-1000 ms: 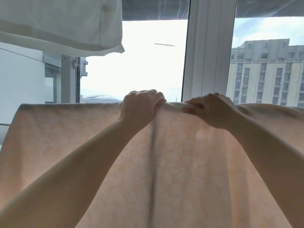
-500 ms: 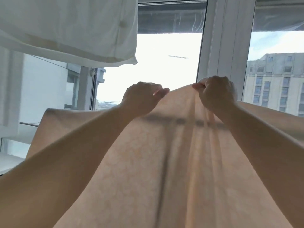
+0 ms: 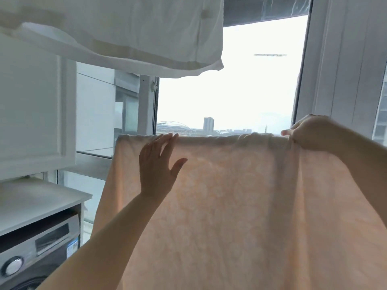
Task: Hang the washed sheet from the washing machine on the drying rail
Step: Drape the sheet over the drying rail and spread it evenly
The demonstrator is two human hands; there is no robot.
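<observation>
One peach sheet (image 3: 230, 206) hangs centre, top edge folded over a hidden rail. Two hands: left hand (image 3: 157, 164) flat, fingers straight, on sheet near top left; right hand (image 3: 314, 132) pinches top edge at right. One white cloth (image 3: 117, 30) above left; one washing machine (image 3: 31, 254) near left.

White laundry (image 3: 117, 32) hangs low overhead; open window space (image 3: 226, 97) beneath it.

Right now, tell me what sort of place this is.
Probably a home laundry balcony, high up. A washing machine sits under a counter at lower left, a peach sheet hangs before a large window with distant buildings, and white laundry hangs overhead.
</observation>
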